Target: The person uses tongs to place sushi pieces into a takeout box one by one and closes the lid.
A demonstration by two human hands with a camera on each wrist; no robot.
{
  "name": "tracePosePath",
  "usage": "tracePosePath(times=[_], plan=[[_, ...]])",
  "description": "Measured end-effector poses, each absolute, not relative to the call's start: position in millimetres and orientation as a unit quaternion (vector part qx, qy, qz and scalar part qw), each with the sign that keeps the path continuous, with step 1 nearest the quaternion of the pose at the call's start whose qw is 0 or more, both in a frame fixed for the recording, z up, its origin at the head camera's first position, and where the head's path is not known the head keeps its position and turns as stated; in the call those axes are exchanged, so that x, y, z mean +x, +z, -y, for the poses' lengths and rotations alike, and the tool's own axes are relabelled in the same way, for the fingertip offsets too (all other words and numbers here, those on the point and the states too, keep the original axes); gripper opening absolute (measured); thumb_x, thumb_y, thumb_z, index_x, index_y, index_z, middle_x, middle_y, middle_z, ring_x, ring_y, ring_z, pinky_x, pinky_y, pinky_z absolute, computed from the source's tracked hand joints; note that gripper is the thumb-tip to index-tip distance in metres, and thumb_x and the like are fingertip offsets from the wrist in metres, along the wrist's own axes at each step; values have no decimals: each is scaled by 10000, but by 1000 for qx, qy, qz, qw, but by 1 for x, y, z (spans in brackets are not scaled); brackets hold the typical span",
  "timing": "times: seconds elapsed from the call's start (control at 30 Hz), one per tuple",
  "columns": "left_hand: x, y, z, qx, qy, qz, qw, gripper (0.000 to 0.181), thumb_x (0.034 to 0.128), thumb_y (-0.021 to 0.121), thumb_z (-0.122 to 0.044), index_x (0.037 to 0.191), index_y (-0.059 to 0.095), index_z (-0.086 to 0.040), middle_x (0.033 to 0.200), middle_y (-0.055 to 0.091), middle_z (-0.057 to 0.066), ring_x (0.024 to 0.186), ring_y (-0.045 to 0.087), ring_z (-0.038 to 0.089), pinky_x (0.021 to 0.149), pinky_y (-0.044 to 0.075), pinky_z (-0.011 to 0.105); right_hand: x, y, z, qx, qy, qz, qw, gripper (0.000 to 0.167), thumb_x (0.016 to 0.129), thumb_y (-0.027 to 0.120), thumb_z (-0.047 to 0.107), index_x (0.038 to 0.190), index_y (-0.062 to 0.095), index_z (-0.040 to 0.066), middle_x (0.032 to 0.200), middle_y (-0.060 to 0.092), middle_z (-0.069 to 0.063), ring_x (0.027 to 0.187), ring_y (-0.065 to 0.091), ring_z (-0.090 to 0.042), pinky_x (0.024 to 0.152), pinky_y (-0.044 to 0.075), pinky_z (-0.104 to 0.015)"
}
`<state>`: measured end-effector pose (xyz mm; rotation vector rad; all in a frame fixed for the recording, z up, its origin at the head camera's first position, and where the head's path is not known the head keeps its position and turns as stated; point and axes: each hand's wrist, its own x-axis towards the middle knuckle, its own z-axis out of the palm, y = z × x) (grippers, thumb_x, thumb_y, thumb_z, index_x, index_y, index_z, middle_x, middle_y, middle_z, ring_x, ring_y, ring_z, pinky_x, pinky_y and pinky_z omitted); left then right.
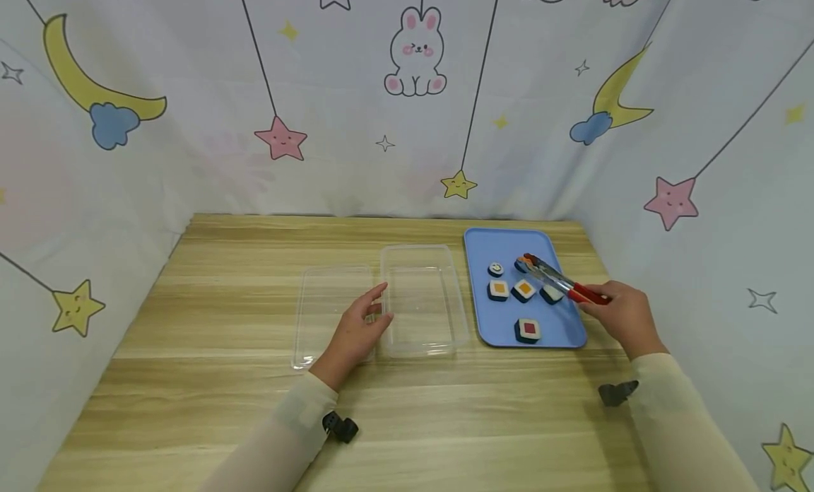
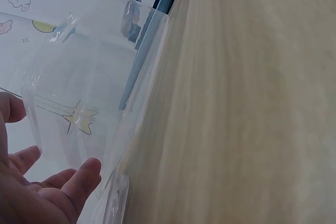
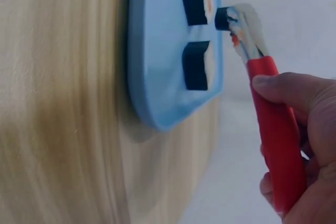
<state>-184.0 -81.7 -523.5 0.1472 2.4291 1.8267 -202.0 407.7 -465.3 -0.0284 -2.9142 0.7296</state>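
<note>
Wood-grain table [image 1: 483, 421]. Blue tray [image 1: 496, 321] right, clear box [image 1: 459, 294] beside it, clear lid [image 1: 318, 308] left. Left hand [image 1: 357, 327] loose at box's left rim, contact unclear. Right hand [image 1: 626, 315] grips red-handled tongs [image 1: 579, 294], tips at sushi piece [image 1: 518, 267], tray's far half. Smiley-marked round [image 1: 496, 269] next to it.

The tray [image 1: 497, 321] is blue, tongs [image 3: 273, 114] red-handled, sushi pieces [image 1: 527, 330] dark-sided, table [image 1: 407, 421] wood-grained, curtain [image 1: 356, 188] star-patterned white.
</note>
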Motion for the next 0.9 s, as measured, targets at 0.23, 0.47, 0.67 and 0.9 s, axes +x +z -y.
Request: tracePosePath(times=[0.23,0.47,0.67,0.9], plan=[[-184,-525,83,55,612,-788,44,586,1014,638,-115,1573,464,-151,1574,457,166,1361,533,370,1045,481,577,-212,-449,-381,4,265,962,63,425,906,828,216,1242,735,-26,1105,704,-227,930,618,-367,777,549,-448],[-185,-529,83,57,617,-783,46,585,1008,619,-110,1572,469,-164,1576,468,136,1355,535,362,1052,468,584,-230,-433,-338,48,285,957,41,454,901,834,224,1281,726,0,1139,694,-209,954,605,-346,713,556,-378],[-185,-530,83,62,614,-785,46,587,1013,616,-122,1577,462,-174,1577,463,138,1353,539,356,1048,475,579,-243,-427,-290,96,282,954,23,420,886,846,227,1266,757,71,1136,705,-147,970,600,-305,727,552,-393],[-184,-527,83,62,618,-782,39,590,1005,618,-106,1573,465,-145,1572,465,162,1338,551,370,1029,491,570,-257,-431,-238,155,253,955,-14,390,871,850,227,1243,780,131,1070,718,-71,923,625,-248,716,556,-380]])
